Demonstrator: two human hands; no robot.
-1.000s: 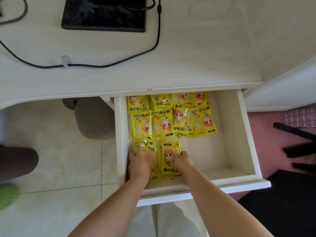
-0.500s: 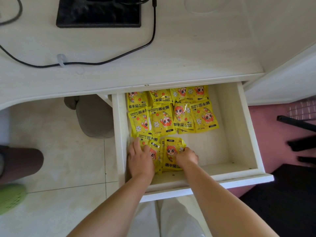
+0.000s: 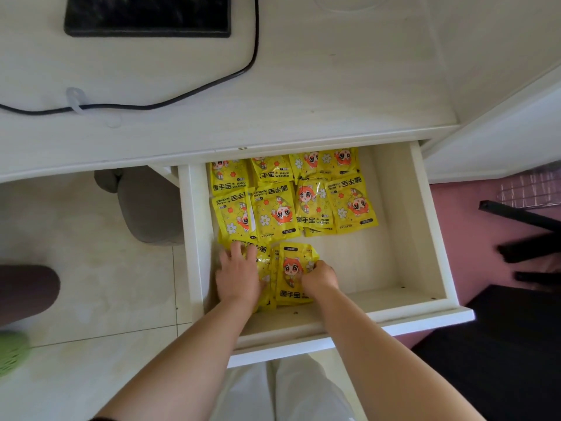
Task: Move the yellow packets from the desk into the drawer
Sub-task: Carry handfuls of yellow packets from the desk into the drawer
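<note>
The white drawer [image 3: 431, 238] stands pulled out under the desk. Several yellow hand-warmer packets [image 3: 291, 199] lie flat in rows at its back left. A few more yellow packets [image 3: 293, 268] lie bunched in the front left corner. My left hand [image 3: 239, 275] rests flat on the left ones with fingers spread. My right hand [image 3: 320, 276] is curled on the right edge of the front packet with the cartoon face. No yellow packet shows on the desk top [image 3: 318, 95].
A black flat device [image 3: 145, 13] and a black cable [image 3: 194, 92] lie on the desk at the back. A grey stool [image 3: 148, 208] stands left of the drawer, over a tiled floor. Black furniture legs [image 3: 528, 238] are at the right.
My left hand went from gripping packets to lying flat with fingers spread. The front packets have settled lower in the corner. The view shifted slightly towards the drawer.
</note>
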